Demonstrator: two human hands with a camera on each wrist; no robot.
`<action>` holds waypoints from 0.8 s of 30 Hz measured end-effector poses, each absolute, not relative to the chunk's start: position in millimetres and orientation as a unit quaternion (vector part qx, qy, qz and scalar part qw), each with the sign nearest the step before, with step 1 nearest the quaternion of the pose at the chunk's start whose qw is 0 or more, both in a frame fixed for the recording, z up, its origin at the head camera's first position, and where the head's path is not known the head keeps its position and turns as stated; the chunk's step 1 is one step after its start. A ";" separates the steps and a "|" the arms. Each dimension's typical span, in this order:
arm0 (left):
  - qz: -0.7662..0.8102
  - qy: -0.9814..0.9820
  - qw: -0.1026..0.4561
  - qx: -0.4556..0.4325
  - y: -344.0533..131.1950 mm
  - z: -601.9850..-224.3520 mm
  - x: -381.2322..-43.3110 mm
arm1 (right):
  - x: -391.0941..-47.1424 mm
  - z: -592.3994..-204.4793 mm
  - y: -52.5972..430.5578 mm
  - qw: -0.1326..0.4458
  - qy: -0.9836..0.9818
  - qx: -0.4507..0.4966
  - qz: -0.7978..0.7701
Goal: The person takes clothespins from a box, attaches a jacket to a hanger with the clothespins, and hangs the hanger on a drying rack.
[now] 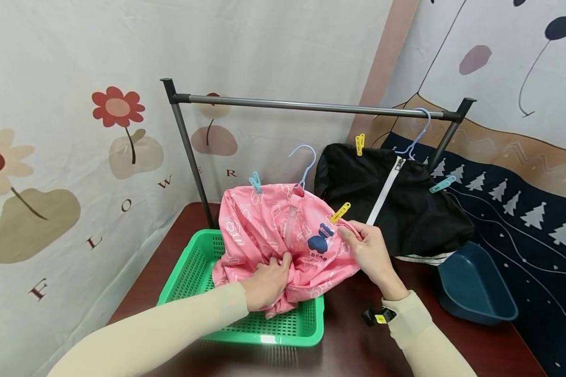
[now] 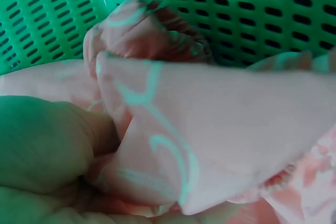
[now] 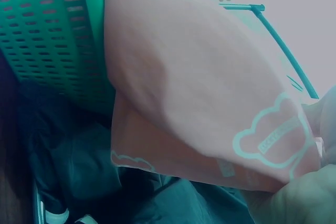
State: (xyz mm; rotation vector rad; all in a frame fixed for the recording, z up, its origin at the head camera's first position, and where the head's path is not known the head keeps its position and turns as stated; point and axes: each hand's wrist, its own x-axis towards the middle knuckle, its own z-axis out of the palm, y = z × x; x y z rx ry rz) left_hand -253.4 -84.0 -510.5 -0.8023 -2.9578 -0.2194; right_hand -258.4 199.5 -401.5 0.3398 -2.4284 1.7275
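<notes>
A pink jacket with white outline prints, a front zipper and a navy bear motif sits over the green basket. A blue hanger pokes out at its collar. One teal clothespin and one yellow clothespin are clipped at its shoulders. My left hand grips bunched fabric low on the front; in the left wrist view the cloth lies between thumb and fingers. With thumb and fingers, my right hand pinches the jacket's edge just below the yellow clothespin.
The green basket stands on the dark red table. Behind it rises a metal rack, where a black jacket hangs on a blue hanger with clothespins on it. A dark blue bin sits at the right.
</notes>
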 end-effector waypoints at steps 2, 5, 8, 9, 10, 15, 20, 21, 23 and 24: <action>-0.089 -0.960 0.038 -0.262 -86.5 -502.5 -251.0 | -258.3 -401.6 199.4 0.070 -0.806 0.113 0.577; -0.122 -0.956 0.027 -0.264 -90.0 -479.7 -241.4 | -258.3 -402.0 199.3 0.070 -0.804 0.113 0.579; -0.160 -0.952 0.005 -0.261 -93.7 -452.8 -229.3 | -258.2 -402.5 199.2 0.070 -0.803 0.112 0.582; -0.167 -0.951 0.001 -0.259 -94.9 -447.5 -227.0 | -258.0 -402.4 199.3 0.070 -0.802 0.112 0.583; -0.171 -0.951 0.000 -0.258 -96.3 -443.5 -225.3 | -257.8 -402.4 199.4 0.070 -0.801 0.112 0.584; -0.189 -0.950 -0.005 -0.249 -104.8 -433.9 -221.2 | -256.7 -401.0 200.3 0.075 -0.800 0.112 0.585; -0.180 -0.948 0.008 -0.263 -115.2 -422.3 -215.0 | -255.3 -401.0 201.2 0.087 -0.806 0.119 0.573; -0.173 -0.947 0.020 -0.270 -116.8 -420.7 -214.7 | -254.9 -401.0 201.3 0.091 -0.808 0.121 0.569; -0.167 -0.948 0.030 -0.268 -118.4 -417.8 -214.6 | -254.4 -400.5 201.4 0.101 -0.812 0.126 0.561; -0.166 -0.949 0.034 -0.266 -118.9 -415.8 -214.6 | -254.3 -400.2 201.4 0.107 -0.814 0.128 0.556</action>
